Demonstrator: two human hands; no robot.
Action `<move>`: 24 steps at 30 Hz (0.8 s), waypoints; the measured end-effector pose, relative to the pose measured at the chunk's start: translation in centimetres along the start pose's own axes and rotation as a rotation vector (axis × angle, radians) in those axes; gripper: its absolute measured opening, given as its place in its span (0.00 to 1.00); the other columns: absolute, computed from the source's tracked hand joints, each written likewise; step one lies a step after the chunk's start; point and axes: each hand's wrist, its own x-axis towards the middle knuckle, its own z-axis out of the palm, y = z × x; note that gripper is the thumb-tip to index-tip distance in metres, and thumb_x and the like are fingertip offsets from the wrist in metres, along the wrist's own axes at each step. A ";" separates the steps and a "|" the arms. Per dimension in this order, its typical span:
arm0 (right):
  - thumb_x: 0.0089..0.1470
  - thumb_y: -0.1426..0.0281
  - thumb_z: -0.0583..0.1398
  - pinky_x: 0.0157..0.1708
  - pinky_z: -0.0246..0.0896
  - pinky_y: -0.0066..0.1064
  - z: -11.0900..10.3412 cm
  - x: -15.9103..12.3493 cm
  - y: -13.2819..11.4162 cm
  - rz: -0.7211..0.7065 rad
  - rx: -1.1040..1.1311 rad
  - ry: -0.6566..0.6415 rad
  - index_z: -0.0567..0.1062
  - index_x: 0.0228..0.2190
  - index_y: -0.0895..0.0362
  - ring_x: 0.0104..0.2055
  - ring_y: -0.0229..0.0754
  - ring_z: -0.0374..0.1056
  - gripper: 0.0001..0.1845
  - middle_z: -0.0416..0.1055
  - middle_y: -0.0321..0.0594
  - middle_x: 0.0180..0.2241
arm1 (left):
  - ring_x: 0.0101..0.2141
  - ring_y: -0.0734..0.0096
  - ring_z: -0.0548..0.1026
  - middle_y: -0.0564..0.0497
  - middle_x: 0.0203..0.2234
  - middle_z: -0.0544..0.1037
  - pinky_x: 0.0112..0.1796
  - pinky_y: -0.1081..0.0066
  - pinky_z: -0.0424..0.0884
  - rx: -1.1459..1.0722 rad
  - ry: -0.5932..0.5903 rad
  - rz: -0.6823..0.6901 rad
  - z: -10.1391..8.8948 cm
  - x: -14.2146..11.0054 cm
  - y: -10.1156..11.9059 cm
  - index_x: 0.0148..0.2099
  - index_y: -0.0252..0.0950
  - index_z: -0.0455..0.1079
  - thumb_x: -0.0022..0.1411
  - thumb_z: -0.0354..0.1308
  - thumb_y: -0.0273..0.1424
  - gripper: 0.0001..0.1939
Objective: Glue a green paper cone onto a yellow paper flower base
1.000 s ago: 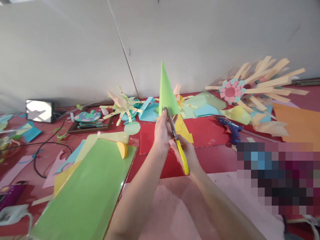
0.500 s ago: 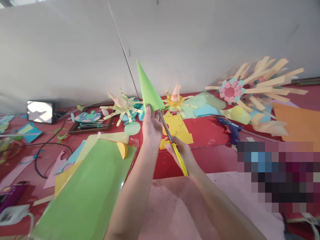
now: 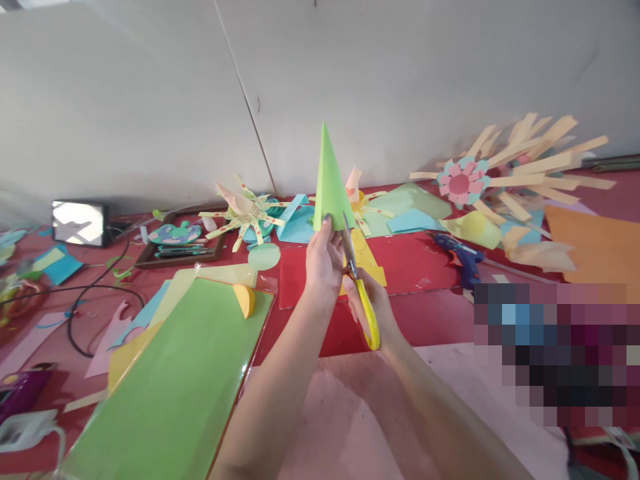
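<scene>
A light green paper cone (image 3: 331, 183) points upward in front of me, its lower edge pinched by my left hand (image 3: 324, 260). My right hand (image 3: 373, 303) grips scissors with yellow handles (image 3: 367, 313). Their metal blades meet the right side of the cone's lower edge; whether they are cutting I cannot tell. Behind the hands lies a yellow paper piece (image 3: 367, 257), partly covered. A paper flower with a pink cone (image 3: 354, 183) stands just behind the green cone, partly hidden by it.
Green sheets in a clear sleeve (image 3: 175, 373) lie at left, with a folded yellow circle (image 3: 245, 301) on top. A blue glue gun (image 3: 463, 257) rests at right. Further back are a tray (image 3: 220, 250), a tablet (image 3: 80, 223) and a large paper flower (image 3: 460, 183).
The green cone and my left hand have moved right, and the cone now stands more upright. The scissors have turned steeper and shifted slightly right, their blades still at the cone's edge.
</scene>
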 end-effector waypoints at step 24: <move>0.52 0.49 0.54 0.15 0.47 0.25 -0.3 -0.2 -0.8 0.047 -0.001 -0.014 0.68 0.33 0.54 0.14 0.31 0.48 0.21 0.50 0.24 0.13 | 0.46 0.66 0.75 0.50 0.31 0.79 0.53 0.67 0.64 -0.001 0.016 0.060 -0.2 0.5 0.0 0.36 0.34 0.73 0.60 0.57 0.33 0.08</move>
